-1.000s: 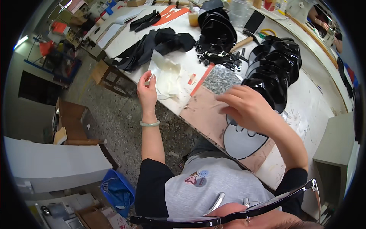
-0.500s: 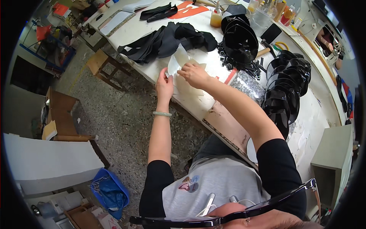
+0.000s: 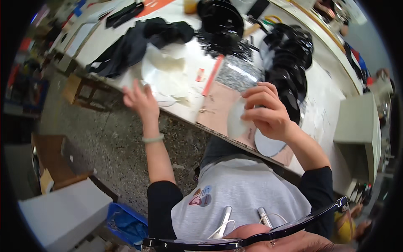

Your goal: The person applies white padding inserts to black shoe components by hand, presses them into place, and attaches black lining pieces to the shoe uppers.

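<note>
My right hand [image 3: 268,111] is raised over the pinkish board [image 3: 214,101], its fingers pinching a thin, pale, rounded sheet piece [image 3: 236,119]. Beneath that hand, near the table's front edge, lies another rounded white piece [image 3: 266,145]. My left hand [image 3: 142,101], slightly blurred, is held with its fingers apart at the table edge and grips nothing. Just to its right rests a loose pile of pale, thin sheet pieces [image 3: 170,80], some of them curled.
Black cloth-like pieces [image 3: 138,46] lie behind the pile. A grey speckled slab [image 3: 239,71] adjoins the board. Glossy black curved pieces [image 3: 287,63] stand stacked at right, with more [image 3: 220,21] at the back. A wooden stool [image 3: 90,92] stands left. Other people [image 3: 329,12] are partly visible.
My right hand has moved from the pale pile to the right and nearer me, carrying one sheet piece. The left hand has let go and spread its fingers. The view has shifted.
</note>
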`<state>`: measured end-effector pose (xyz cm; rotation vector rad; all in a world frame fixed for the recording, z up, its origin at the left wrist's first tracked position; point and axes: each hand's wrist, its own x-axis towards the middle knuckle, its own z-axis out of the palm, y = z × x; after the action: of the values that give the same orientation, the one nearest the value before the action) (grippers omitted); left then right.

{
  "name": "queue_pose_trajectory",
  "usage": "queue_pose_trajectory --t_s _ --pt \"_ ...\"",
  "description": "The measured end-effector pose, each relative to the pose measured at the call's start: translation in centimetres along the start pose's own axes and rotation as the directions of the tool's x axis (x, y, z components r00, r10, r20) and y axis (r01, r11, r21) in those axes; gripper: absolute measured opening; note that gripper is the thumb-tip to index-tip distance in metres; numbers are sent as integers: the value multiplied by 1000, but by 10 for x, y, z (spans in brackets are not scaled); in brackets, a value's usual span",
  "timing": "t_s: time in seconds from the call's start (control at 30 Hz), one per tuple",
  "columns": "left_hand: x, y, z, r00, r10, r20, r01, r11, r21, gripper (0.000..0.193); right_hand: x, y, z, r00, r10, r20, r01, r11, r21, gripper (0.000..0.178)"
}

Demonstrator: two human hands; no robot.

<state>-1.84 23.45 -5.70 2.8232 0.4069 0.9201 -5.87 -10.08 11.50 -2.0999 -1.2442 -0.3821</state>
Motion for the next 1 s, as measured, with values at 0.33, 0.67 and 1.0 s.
queue_pose_trajectory --t_s 0.33,0.67,1.0 --pt "-72 172 -111 248 860 446 917 -59 -395 37 -120 -38 -31 887 315 -339 -302 949 91 34" --pt "-76 239 -118 174 828 533 623 326 -711 31 -196 -35 -39 333 943 26 -657 212 724 44" --pt "-110 234 -113 349 542 764 402 650 -645 28 -204 -6 -20 381 917 119 -881 321 347 38"
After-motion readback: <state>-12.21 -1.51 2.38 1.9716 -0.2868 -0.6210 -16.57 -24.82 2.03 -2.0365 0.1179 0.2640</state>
